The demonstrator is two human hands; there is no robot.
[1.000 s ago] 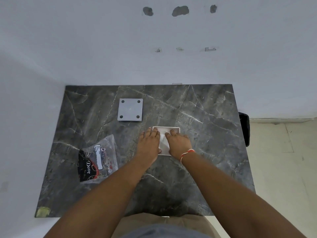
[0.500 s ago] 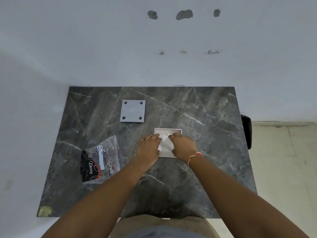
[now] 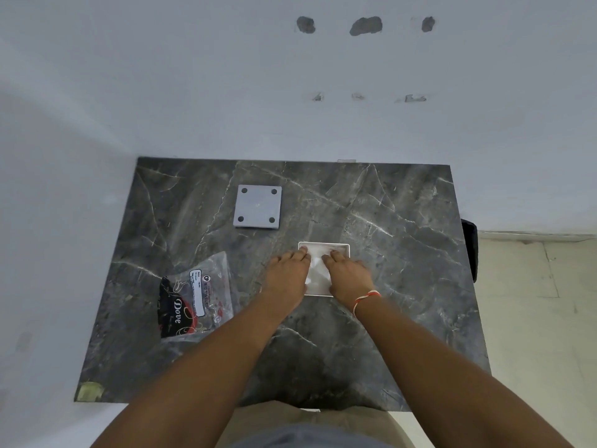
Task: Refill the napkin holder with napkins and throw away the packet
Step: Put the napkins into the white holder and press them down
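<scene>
both hands cover most of the white napkin holder (image 3: 336,247); left hand (image 3: 287,277) and right hand (image 3: 348,277) press flat, fingers extended, on napkins (image 3: 317,270) between them. left of the fingers, the empty packet (image 3: 193,302) reads "dove", "big tissue".

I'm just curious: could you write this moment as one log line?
step: pressing napkins into holder | left hand and right hand: flat on napkins | packet: on table, untouched
</scene>
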